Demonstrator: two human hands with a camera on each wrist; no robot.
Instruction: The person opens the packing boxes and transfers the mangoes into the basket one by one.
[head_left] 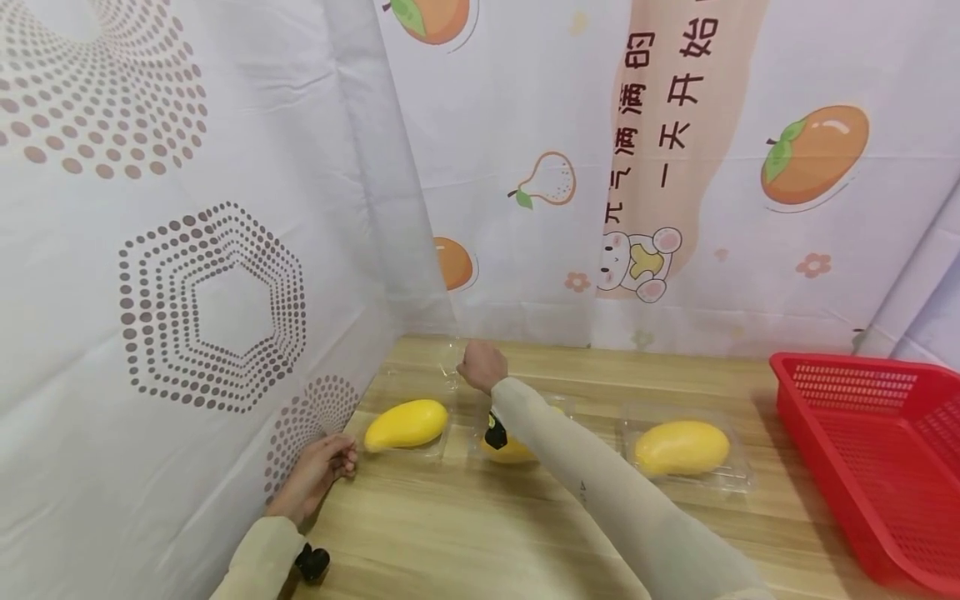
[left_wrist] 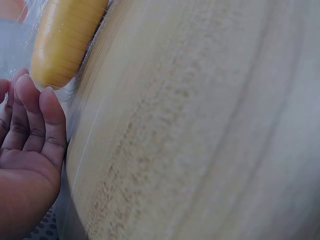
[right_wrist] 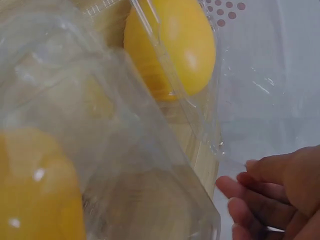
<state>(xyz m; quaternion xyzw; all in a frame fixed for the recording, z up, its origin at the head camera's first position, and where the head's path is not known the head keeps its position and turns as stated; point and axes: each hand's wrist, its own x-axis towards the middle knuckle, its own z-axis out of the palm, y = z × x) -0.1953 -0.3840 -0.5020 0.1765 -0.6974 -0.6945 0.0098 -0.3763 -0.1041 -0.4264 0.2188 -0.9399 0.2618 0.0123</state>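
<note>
Leftmost yellow fruit (head_left: 407, 425) | near left fingers (head_left: 340, 445) | curtain (head_left: 480, 108) partly reads "一天开始"

boxes (right_wrist: 145, 150): glossy plastic | yellow fruit (head_left: 682, 447): smooth, glossy | basket (head_left: 832, 475): plastic | table (head_left: 427, 533): wood-grained | curtain (head_left: 487, 108): cloth

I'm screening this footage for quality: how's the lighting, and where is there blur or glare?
Head view: bright, fairly even light, the red basket clearly defined; left wrist view: dimmer, the wood-grain tabletop soft and smeared toward the right; right wrist view: the near clear plastic container blurred, a pale highlight on the upper yellow fruit.
</note>
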